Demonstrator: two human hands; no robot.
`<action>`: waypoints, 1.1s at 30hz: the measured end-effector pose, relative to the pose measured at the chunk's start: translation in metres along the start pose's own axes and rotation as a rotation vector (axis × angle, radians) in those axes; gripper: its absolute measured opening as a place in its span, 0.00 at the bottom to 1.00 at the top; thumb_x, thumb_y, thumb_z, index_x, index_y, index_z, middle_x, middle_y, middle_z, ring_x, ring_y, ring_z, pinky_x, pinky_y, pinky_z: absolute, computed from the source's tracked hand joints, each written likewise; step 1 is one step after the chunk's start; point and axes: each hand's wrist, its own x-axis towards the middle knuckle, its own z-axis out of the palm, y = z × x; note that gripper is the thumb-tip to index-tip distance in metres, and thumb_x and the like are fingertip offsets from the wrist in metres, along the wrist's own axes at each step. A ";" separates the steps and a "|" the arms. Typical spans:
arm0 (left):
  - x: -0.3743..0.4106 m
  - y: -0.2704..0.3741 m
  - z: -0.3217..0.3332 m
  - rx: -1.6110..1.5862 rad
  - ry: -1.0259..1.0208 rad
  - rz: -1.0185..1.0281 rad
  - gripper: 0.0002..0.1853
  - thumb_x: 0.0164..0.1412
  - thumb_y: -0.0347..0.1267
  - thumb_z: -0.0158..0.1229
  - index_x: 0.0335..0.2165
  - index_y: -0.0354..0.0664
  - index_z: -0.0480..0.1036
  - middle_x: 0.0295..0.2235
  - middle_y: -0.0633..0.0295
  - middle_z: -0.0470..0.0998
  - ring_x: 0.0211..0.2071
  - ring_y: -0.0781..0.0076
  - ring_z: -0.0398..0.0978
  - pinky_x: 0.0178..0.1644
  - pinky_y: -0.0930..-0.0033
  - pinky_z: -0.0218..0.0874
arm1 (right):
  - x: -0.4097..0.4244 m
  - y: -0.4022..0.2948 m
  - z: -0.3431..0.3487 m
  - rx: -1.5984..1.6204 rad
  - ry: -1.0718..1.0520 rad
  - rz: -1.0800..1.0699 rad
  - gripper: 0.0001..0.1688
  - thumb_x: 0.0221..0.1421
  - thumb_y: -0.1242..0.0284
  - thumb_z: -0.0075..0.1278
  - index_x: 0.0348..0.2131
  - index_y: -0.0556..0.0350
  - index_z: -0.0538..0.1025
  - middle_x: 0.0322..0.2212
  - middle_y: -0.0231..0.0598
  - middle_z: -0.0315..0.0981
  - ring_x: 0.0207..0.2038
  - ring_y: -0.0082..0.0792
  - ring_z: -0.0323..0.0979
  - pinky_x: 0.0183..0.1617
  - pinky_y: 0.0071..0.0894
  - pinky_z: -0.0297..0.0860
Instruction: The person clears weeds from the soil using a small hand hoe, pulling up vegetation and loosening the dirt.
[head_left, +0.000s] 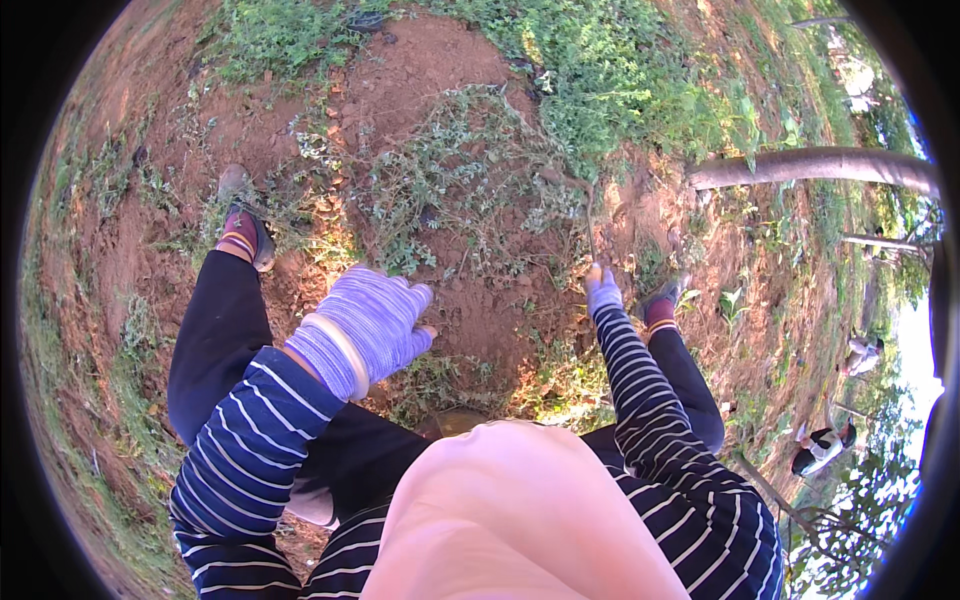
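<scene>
My left hand (367, 322), in a purple knitted glove with a pale band at the wrist, hovers over bare reddish soil. Its thumb and forefinger are apart, with nothing visible between them; the palm is hidden. Farther right, my right hand (602, 289), also gloved, grips the near end of a thin woody stick or stem (590, 217). That stick runs away from me and bends left towards a loose heap of leafy green weeds (465, 165) on the ground. Whether it belongs to the heap I cannot tell.
My shoes (262, 244) stand wide apart on either side. Dense low plants (600, 67) grow beyond the heap. A leaning tree trunk (817, 166) rises at the right. Two people (823, 448) are in the distance at far right. Pink cloth (510, 510) covers the near foreground.
</scene>
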 end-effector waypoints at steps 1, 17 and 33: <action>-0.018 -0.005 0.001 0.031 -0.034 -0.062 0.19 0.52 0.43 0.50 0.32 0.36 0.68 0.24 0.51 0.72 0.29 0.53 0.72 0.35 0.55 0.61 | -0.045 -0.036 0.008 -0.021 -0.032 0.008 0.31 0.53 0.54 0.38 0.48 0.58 0.61 0.39 0.60 0.68 0.42 0.58 0.66 0.45 0.44 0.62; -0.045 0.013 0.022 0.041 -0.139 0.036 0.19 0.51 0.44 0.49 0.34 0.40 0.69 0.26 0.54 0.75 0.31 0.58 0.73 0.35 0.59 0.62 | -0.078 -0.127 -0.020 -0.112 -0.130 -0.443 0.32 0.47 0.61 0.49 0.49 0.57 0.62 0.33 0.55 0.70 0.36 0.50 0.70 0.38 0.39 0.66; -0.062 -0.007 0.001 -0.104 -0.140 -0.022 0.13 0.51 0.35 0.49 0.35 0.40 0.72 0.29 0.55 0.77 0.33 0.62 0.75 0.38 0.61 0.61 | -0.061 -0.491 0.076 0.403 -0.074 -0.583 0.17 0.47 0.68 0.46 0.36 0.59 0.66 0.23 0.46 0.68 0.26 0.42 0.69 0.30 0.38 0.64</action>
